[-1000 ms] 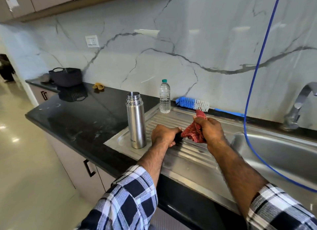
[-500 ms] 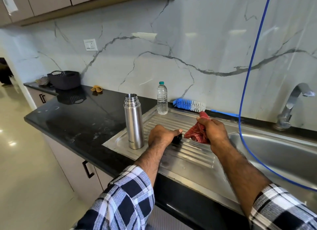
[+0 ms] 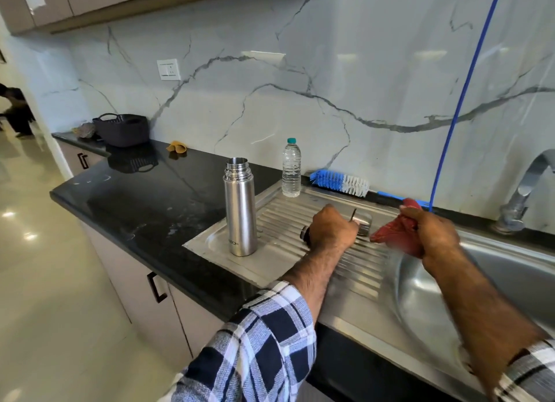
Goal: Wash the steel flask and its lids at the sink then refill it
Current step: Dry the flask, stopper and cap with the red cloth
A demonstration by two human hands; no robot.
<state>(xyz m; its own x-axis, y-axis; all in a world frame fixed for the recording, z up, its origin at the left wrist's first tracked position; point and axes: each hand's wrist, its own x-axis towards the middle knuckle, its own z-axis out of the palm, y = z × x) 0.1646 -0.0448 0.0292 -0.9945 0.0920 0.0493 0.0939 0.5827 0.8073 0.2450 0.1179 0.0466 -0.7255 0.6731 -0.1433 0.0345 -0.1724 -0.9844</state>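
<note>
The steel flask [image 3: 240, 206] stands upright and uncapped at the left end of the ribbed drainboard [image 3: 300, 221], near the black bench [image 3: 144, 203]. Just right of the flask, the left hand [image 3: 330, 227] rests on the drainboard with its fingers curled round a small dark lid [image 3: 305, 233] (only its edge shows past the knuckles); a steel cap [image 3: 364, 221] lies just beyond that hand. Further right of the flask, over the rim of the sink basin [image 3: 510, 269], the right hand [image 3: 432, 230] grips a bunched red cloth [image 3: 393, 236]. Behind the flask, by the wall, stand a plastic water bottle [image 3: 291, 170] and a blue bottle brush [image 3: 339, 183].
</note>
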